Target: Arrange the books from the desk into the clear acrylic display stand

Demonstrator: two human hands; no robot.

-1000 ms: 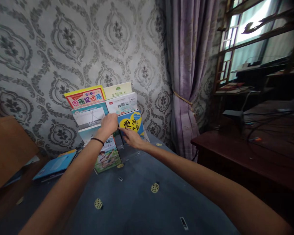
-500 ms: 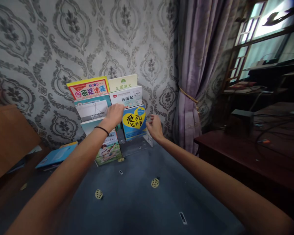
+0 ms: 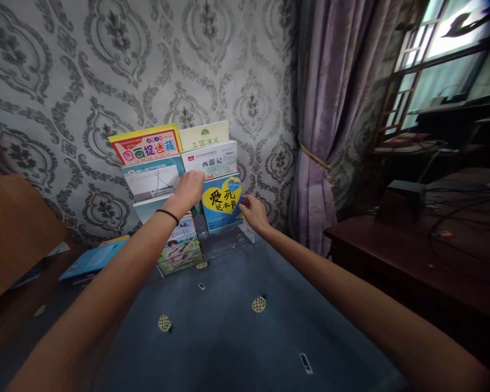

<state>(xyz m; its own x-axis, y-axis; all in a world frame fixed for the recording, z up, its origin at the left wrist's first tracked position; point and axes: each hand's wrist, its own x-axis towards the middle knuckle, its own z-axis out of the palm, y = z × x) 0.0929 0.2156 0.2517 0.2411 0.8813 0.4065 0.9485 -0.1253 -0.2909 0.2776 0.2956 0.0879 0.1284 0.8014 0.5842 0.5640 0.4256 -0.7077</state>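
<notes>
A blue book with a yellow heart on its cover (image 3: 221,202) stands upright in the right column of a clear tiered stand (image 3: 224,243). My left hand (image 3: 191,190) is closed at its upper left corner, fingertips partly hidden. On its right edge, my right hand (image 3: 255,213) pinches with thumb and fingers. Behind it are a white book (image 3: 212,160) and a cream book (image 3: 204,135). The left column holds a red and yellow book (image 3: 147,146), a teal and white book (image 3: 153,181) and, in front, a book with a seated figure (image 3: 182,251).
A dark blue cloth with pineapple prints (image 3: 212,337) covers the table. At the left lie a blue folder-like item (image 3: 92,260) and a brown box-like piece (image 3: 20,234). A purple curtain (image 3: 322,125) hangs beside a dark red desk (image 3: 375,245) with cables.
My right hand has moved slightly left and now touches the blue book's right edge. My left hand stays at the upper left corner. The view has shifted a little.
</notes>
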